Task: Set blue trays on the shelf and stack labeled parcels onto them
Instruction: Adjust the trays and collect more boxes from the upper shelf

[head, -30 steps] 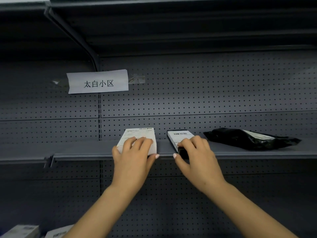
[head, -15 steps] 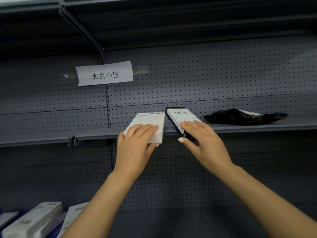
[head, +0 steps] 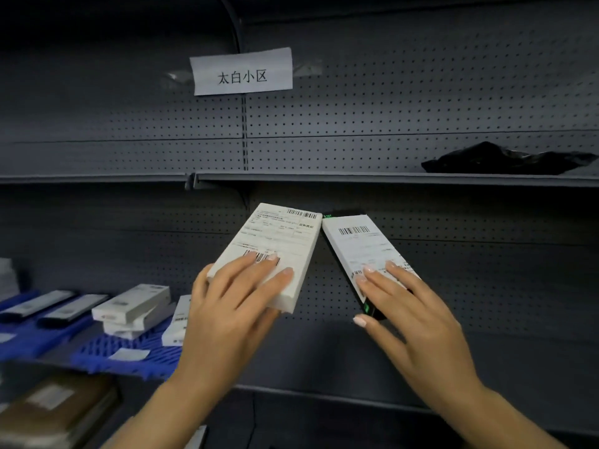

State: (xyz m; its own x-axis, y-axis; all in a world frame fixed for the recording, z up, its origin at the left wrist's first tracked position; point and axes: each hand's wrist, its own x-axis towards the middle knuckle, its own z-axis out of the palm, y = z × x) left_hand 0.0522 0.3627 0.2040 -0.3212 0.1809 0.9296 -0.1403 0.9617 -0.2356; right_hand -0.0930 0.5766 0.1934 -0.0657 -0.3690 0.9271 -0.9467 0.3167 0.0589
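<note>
While small white labeled boxes [head: 129,306] are sitting on the blue slotted plastic trays [head: 136,354], the left hand [head: 233,306] is gripping a white labeled parcel [head: 275,247] and the right hand [head: 418,322] is holding a black one [head: 363,244].

Dim, cool light overall; the upper left of the frame sinks into near black. The white sign [head: 241,72] stands bright. Shelf lines bow at the edges. The lower left is blurred.

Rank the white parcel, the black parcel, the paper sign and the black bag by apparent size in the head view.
1. white parcel, in the left hand
2. black parcel, in the right hand
3. paper sign and black bag: look alike, unranked.
Both parcels are nearer the camera, so true sizes are unsure.
</note>
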